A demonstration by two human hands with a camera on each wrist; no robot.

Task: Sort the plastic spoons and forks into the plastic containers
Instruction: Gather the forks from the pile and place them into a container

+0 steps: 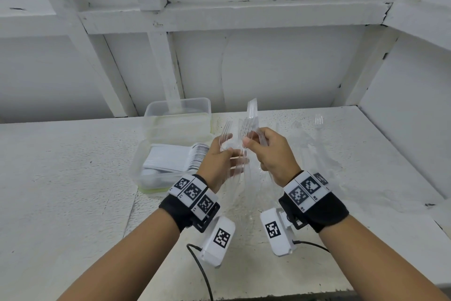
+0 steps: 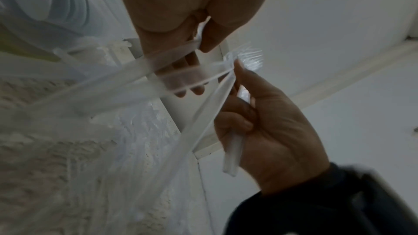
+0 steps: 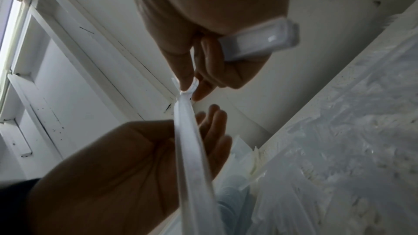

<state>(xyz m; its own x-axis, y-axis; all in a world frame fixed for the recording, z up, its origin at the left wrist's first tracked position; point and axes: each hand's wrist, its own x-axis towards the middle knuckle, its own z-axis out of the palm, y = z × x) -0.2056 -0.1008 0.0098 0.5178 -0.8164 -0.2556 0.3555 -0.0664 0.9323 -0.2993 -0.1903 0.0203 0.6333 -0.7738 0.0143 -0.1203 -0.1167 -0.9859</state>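
Clear plastic forks held above the tabletop, tines up, at frame centre. Right hand: fingers curled round a bundle of them. Left hand: fingers gripping a few forks, just at 9 o'clock of the right. Loose forks lie at 3 o'clock. Spoon-filled container at 9 o'clock; empty container at 11 o'clock.
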